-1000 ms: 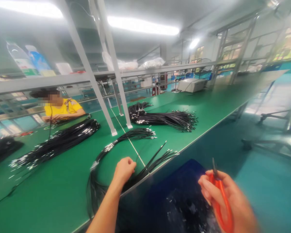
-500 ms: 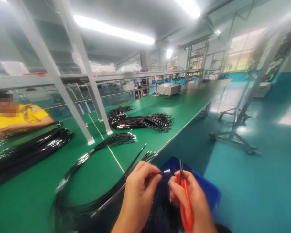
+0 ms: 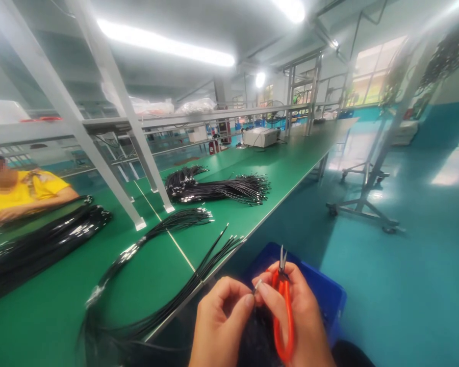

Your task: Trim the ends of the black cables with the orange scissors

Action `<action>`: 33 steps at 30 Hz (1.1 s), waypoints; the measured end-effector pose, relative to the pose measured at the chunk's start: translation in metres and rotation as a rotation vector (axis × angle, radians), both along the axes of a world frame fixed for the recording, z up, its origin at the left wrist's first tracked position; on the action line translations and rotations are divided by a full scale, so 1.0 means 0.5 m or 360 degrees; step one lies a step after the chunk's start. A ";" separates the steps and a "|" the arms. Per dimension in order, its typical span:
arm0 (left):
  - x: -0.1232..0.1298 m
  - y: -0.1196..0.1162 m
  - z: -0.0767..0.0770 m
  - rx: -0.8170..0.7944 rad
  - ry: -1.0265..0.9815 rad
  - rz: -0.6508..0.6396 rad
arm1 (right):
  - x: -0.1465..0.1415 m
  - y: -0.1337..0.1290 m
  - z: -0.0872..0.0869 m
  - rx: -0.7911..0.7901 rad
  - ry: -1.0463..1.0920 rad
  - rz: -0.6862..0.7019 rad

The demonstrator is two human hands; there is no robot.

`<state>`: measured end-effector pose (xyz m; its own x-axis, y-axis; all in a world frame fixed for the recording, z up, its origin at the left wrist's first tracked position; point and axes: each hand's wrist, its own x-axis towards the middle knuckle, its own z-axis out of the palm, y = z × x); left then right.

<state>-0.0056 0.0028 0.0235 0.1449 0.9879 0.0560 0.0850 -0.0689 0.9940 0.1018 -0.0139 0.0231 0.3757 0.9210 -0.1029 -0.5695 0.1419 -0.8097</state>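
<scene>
Head view: a dark cable end [image 3: 257, 286] with a pale tip sits between your two hands, low and just right of centre, off the edge of the green table [image 3: 149, 290]. Its short visible length slants up and to the right, from the fingertips of your left hand [image 3: 222, 318] toward your right hand [image 3: 304, 313]. Neither hand is clearly nearer: your left thumb and forefinger are closed narrowly on the cable, while your right thumb meets the pale tip; how firmly it presses, you cannot tell from here. Your right hand also holds a pair of snips [image 3: 289, 318], blades upright, slightly parted, just right of the cable end and apart from it.

The snips pair smooth orange looped handles with slim grey metal blades. Below your hands, a blue bin [image 3: 338, 306] shows a straight-sided rim. To the left, loose cables [image 3: 204, 270], thin, black and light-tipped, run along the smooth tabletop's edge; a curved bundle [image 3: 110, 271] arcs beside them. Farther off, a thick sheaf [image 3: 229, 189] of cables lies by a square metal post [image 3: 161, 191]. At far left, a co-worker [image 3: 42, 187] in yellow sits behind glossy black bundles [image 3: 61, 239].
</scene>
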 end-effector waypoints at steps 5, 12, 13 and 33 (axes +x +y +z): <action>0.004 -0.004 -0.003 -0.0142 -0.0275 -0.0013 | 0.008 -0.001 0.002 -0.0007 0.0116 0.0150; 0.010 -0.008 -0.022 -0.0143 -0.0450 -0.0076 | -0.012 0.005 -0.026 -0.0271 0.0582 0.0394; 0.010 -0.009 -0.022 -0.0054 -0.0360 -0.0033 | -0.016 0.004 -0.027 -0.0257 0.0579 0.0390; -0.015 0.018 -0.018 -0.0006 -0.0481 -0.0102 | -0.007 0.005 0.014 -0.0284 0.0618 0.0437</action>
<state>-0.0131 0.0118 0.0143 0.1843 0.9775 0.1026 -0.2188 -0.0610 0.9739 0.0985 -0.0115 0.0300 0.0248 0.9357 -0.3518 -0.8302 -0.1768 -0.5287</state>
